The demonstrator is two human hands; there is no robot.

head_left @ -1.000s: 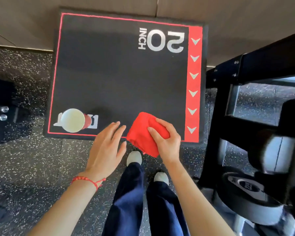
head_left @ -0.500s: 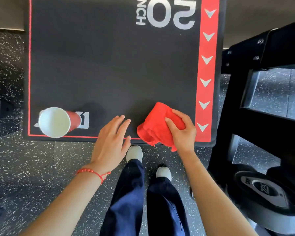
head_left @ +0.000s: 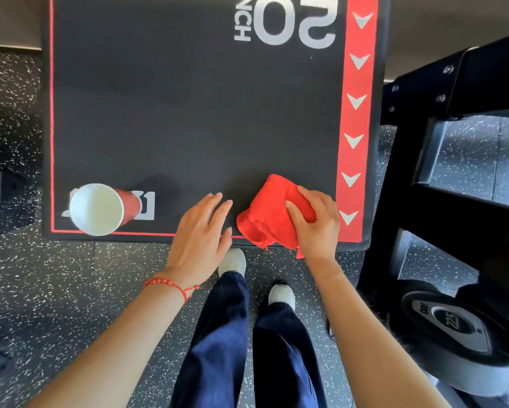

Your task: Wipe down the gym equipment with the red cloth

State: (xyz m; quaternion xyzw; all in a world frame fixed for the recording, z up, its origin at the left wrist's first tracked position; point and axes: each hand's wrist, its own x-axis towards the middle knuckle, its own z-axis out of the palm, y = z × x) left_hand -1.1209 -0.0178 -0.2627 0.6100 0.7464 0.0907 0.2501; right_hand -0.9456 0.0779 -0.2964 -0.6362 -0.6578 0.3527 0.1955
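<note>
The right hand [head_left: 316, 223] clenched the bunched red cloth [head_left: 272, 214], soft, light and best gripped from above, at the plyo box's [head_left: 188, 113] near edge; left-hand fingers [head_left: 215, 206] lay released.

The plyo box [head_left: 174, 113] is black on top, edged by a thin red line, with a broad red band [head_left: 356, 119] along its right edge carrying a row of pale grey chevrons, and grey "20 INCH" lettering [head_left: 288, 22] at the far edge. The cloth [head_left: 265, 219] is bright red. The paper cup [head_left: 100, 209] is red outside, white inside. The floor [head_left: 71, 290] is black, speckled white. Trousers [head_left: 247, 348] are navy, shoes [head_left: 232, 260] pale grey, the bracelet [head_left: 171, 285] red beads
</note>
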